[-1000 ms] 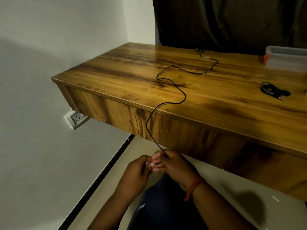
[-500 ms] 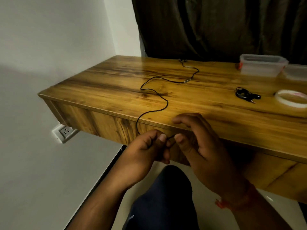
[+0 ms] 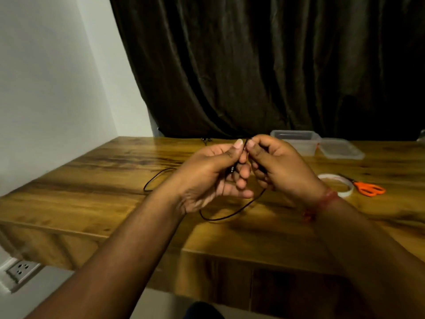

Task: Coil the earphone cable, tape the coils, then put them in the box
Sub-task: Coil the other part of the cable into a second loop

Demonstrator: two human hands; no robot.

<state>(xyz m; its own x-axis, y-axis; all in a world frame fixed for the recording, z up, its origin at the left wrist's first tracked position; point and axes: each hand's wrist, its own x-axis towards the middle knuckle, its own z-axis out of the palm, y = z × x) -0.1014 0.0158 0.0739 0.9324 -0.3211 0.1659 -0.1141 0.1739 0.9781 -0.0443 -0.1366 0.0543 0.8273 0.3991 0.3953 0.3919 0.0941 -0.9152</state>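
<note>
A black earphone cable (image 3: 232,214) crosses the streaky brown wood-grain desk (image 3: 92,180), near orange-handled scissors (image 3: 368,188) and a dark curtain (image 3: 264,65).

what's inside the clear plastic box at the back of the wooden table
The clear plastic box stands open with its lid lying beside it. Nothing shows through its walls, but its floor is out of sight behind the right hand.

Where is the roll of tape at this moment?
In the head view the roll of tape lies flat on the wooden table, right of centre, just behind the right hand and beside the orange-handled scissors.
</note>
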